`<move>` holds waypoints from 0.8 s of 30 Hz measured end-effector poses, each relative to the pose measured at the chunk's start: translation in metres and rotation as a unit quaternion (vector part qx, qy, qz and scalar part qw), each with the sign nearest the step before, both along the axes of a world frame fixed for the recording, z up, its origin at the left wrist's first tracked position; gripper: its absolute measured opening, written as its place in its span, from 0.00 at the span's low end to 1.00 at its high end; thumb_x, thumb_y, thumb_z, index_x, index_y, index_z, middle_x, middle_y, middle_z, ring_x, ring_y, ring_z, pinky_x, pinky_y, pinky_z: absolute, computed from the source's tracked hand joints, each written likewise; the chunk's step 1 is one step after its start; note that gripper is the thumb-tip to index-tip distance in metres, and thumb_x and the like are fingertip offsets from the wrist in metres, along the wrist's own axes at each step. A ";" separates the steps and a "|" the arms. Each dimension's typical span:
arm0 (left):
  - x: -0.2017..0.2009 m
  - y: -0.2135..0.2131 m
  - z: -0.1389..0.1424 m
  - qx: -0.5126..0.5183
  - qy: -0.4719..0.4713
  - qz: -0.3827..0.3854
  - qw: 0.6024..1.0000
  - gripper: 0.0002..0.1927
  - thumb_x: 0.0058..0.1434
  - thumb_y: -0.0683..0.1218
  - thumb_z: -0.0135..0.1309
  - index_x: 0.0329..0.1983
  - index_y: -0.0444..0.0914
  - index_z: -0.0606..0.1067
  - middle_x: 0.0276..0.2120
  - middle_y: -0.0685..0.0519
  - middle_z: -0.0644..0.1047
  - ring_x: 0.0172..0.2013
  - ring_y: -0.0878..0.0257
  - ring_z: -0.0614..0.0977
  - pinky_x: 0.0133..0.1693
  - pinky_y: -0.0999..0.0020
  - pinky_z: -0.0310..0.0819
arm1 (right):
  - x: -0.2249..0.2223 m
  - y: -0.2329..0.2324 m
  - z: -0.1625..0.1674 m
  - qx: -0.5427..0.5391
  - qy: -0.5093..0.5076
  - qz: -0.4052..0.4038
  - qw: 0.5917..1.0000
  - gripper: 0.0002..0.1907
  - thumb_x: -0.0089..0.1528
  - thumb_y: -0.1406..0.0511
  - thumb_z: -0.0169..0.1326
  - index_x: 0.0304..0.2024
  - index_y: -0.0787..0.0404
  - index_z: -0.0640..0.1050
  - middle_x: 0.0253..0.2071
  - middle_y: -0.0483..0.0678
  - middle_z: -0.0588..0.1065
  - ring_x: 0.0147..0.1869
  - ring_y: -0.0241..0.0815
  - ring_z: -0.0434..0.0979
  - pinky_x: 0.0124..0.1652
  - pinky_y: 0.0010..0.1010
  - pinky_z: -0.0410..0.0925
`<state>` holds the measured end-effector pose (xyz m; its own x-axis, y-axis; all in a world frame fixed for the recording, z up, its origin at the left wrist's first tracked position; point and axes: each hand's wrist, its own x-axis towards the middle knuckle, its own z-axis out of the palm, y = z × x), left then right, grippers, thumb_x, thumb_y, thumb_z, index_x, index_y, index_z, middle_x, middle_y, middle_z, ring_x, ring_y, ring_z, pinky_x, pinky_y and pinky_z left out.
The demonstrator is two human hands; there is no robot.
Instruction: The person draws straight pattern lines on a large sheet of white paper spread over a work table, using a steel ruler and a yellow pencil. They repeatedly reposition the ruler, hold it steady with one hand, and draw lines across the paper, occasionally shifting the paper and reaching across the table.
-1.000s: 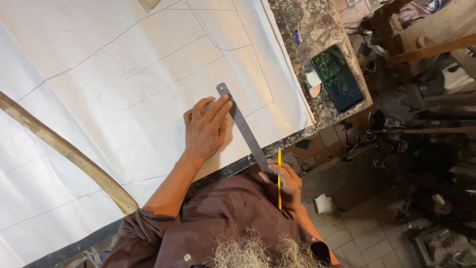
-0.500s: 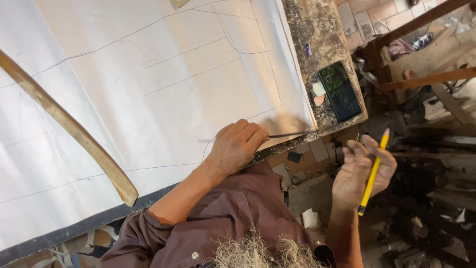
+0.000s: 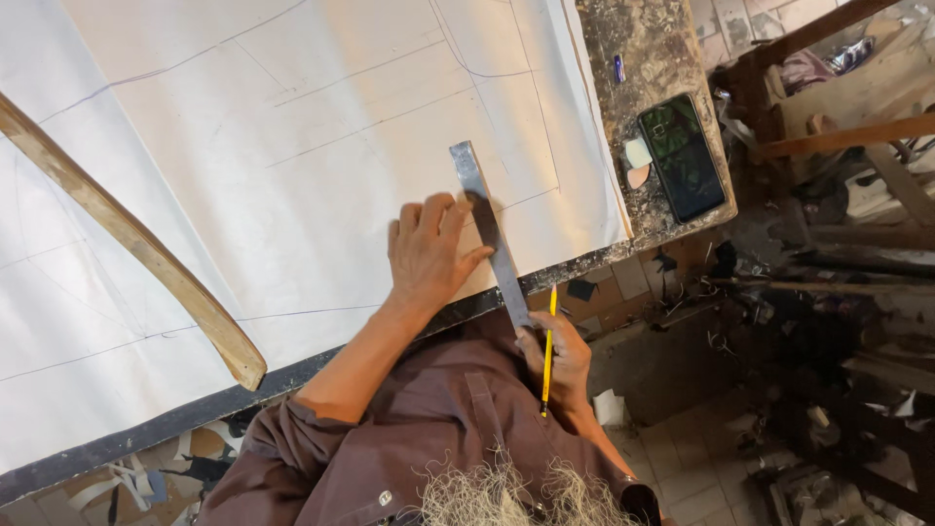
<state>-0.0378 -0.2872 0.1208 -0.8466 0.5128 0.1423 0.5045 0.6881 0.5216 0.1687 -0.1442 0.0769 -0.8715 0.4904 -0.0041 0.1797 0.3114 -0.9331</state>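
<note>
White paper [image 3: 292, 146] covers the worktable [image 3: 662, 58], pencil lines crossing it. A curved wooden strip [image 3: 127, 239] lies across its left part. The metal ruler [image 3: 487, 229] runs over the paper's near edge; the left hand [image 3: 429, 253] presses flat, fingers spread, beside and on it. The right hand [image 3: 560, 356] pinches the ruler's lower end, also gripping a yellow pencil [image 3: 548, 351]. A dark phone [image 3: 680, 156] rests on the table's corner.

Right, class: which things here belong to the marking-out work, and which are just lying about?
In use: long grey metal ruler under left hand; yellow pencil in right hand; large white lined paper sheet.

Lying about: black phone; curved wooden strip; small white eraser.
</note>
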 end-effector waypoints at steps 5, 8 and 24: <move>-0.020 -0.003 0.002 -0.010 0.066 -0.023 0.997 0.47 0.40 0.67 0.70 0.64 0.52 0.71 0.68 0.56 0.63 0.58 0.49 0.63 0.51 0.47 0.56 | -0.001 0.001 0.001 0.074 -0.003 -0.006 0.997 0.11 0.60 0.73 0.62 0.44 0.65 0.78 0.44 0.52 0.79 0.33 0.35 0.82 0.33 0.24 0.74; -0.020 -0.003 -0.002 -0.034 0.080 -0.022 0.996 0.44 0.46 0.70 0.68 0.66 0.55 0.72 0.69 0.58 0.63 0.59 0.51 0.64 0.53 0.48 0.58 | -0.001 0.001 0.001 0.099 0.013 0.004 0.995 0.10 0.61 0.73 0.62 0.44 0.65 0.78 0.44 0.52 0.79 0.35 0.35 0.82 0.34 0.25 0.74; -0.021 -0.006 -0.014 -0.042 0.091 -0.002 0.995 0.43 0.48 0.74 0.65 0.65 0.54 0.73 0.69 0.62 0.64 0.60 0.54 0.64 0.51 0.49 0.58 | 0.003 0.012 -0.003 0.161 -0.005 0.003 0.987 0.10 0.60 0.71 0.63 0.44 0.64 0.78 0.42 0.52 0.80 0.43 0.41 0.82 0.42 0.29 0.73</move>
<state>-0.0590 -0.2927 0.1066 -0.8082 0.5334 0.2497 0.5888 0.7229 0.3615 0.1713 -0.1318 0.0742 -0.8746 0.4632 0.1430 0.1857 0.5926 -0.7838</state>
